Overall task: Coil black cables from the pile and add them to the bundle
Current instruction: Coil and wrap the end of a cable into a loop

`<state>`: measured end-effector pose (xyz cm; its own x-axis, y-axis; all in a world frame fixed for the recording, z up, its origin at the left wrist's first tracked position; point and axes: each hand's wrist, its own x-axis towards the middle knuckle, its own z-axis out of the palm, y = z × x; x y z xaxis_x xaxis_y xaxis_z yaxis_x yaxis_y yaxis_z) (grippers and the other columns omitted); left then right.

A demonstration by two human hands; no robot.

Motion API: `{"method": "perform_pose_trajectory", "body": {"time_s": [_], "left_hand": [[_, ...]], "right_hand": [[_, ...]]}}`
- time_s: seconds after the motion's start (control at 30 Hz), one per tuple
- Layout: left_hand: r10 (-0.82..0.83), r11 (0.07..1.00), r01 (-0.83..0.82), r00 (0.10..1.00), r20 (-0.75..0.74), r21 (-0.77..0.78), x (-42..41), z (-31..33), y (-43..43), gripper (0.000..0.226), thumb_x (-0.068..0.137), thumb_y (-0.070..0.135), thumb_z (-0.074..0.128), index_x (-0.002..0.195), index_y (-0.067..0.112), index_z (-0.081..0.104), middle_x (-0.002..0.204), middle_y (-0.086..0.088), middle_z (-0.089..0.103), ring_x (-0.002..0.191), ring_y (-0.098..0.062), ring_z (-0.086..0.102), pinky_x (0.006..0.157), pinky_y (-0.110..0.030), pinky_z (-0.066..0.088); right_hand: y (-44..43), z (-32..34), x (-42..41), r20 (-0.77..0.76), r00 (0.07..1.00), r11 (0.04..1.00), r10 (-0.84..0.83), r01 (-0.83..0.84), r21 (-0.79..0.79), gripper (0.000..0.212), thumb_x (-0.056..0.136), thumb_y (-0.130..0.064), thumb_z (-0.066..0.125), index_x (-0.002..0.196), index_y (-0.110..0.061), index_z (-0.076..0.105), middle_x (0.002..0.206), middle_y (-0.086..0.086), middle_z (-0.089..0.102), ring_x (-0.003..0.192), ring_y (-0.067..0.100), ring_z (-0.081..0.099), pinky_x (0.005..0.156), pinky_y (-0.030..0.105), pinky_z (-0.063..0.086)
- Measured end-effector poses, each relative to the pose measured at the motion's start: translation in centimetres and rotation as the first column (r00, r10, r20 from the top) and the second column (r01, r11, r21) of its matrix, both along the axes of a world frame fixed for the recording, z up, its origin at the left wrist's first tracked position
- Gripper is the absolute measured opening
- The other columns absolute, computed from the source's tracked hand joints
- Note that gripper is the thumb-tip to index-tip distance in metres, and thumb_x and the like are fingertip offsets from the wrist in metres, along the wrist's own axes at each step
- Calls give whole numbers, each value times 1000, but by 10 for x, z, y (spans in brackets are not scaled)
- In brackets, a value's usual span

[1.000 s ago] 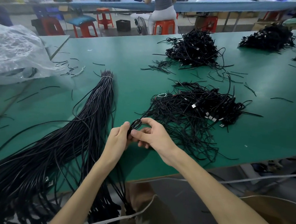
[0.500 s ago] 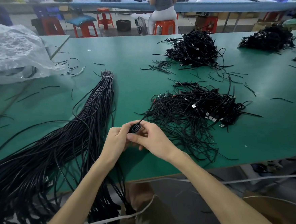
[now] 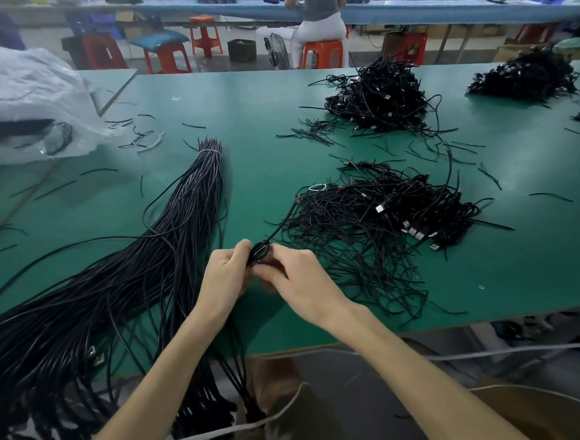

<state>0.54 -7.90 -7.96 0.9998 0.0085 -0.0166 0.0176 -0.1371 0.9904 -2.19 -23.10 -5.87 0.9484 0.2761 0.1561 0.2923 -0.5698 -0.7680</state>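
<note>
My left hand (image 3: 225, 270) and right hand (image 3: 298, 279) pinch a small thin black cable coil (image 3: 258, 252) at six o'clock; winding looks nearly done; next: tuck its tail (image 3: 281, 221), drop it on the tangled black heap (image 3: 402, 214), two o'clock.

Coil (image 3: 258, 252) mostly hidden in the grip
Only a dark sliver shows between the left hand (image 3: 224, 277) and right hand (image 3: 298, 279), its turns too small to count; the long cable bundle (image 3: 105, 292) runs off the left and bottom edges, the plastic bag (image 3: 26, 98) is cut at the left, the seated person (image 3: 317, 12) at the top, and the far bench (image 3: 433, 13) is blurred
</note>
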Motion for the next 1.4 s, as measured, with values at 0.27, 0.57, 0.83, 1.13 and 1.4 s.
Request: {"method": "perform_pose_trajectory", "body": {"time_s": [0.27, 0.57, 0.83, 1.13, 1.4], "left_hand": [[-10, 999, 9, 999, -31, -34, -4, 5, 3, 51, 106, 30, 45, 57, 23, 33, 50, 5, 25, 42, -10, 20, 38, -21, 20], [-358, 817, 326, 933, -26, 475, -12, 42, 32, 36, 111, 36, 37, 93, 21, 64, 68, -3, 73, 52, -30, 65, 54, -32, 53], [-489, 870, 464, 853, 184, 166, -17, 65, 41, 28, 107, 7, 44, 132, 7, 58, 89, -14, 72, 67, -25, 65, 61, -39, 52], [-421, 759, 32, 787, 452, 650, -13, 63, 21, 35, 103, 39, 46, 107, 16, 72, 106, 16, 64, 107, -6, 53, 111, -34, 32], [-122, 799, -49, 962, 242, 599, -7, 63, -3, 47, 101, 57, 50, 69, 26, 66, 62, 10, 64, 57, -12, 57, 57, -34, 46]], "right_hand": [[17, -13, -13, 158, 976, 981, -150, 127, 149, 22, 104, -29, 56, 85, -18, 60, 75, -12, 59, 68, 11, 54, 65, 33, 47], [12, 4, -13, 335, 935, 973, -121, 178, -147, 22, 109, -25, 46, 98, -12, 60, 90, -1, 61, 78, 20, 58, 69, 41, 50], [-4, 24, -5, 371, 928, 992, -18, 62, -106, 10, 99, -4, 57, 103, -8, 65, 97, 4, 68, 87, 29, 63, 74, 43, 51], [-6, 17, -8, 172, 977, 938, -124, 59, 341, 13, 100, -12, 64, 89, -9, 69, 73, -13, 64, 65, 6, 57, 64, 16, 41], [-5, 11, -5, 138, 960, 896, -245, 170, 410, 18, 102, -19, 63, 88, -19, 74, 68, -11, 66, 62, 6, 56, 62, 18, 43]]}}
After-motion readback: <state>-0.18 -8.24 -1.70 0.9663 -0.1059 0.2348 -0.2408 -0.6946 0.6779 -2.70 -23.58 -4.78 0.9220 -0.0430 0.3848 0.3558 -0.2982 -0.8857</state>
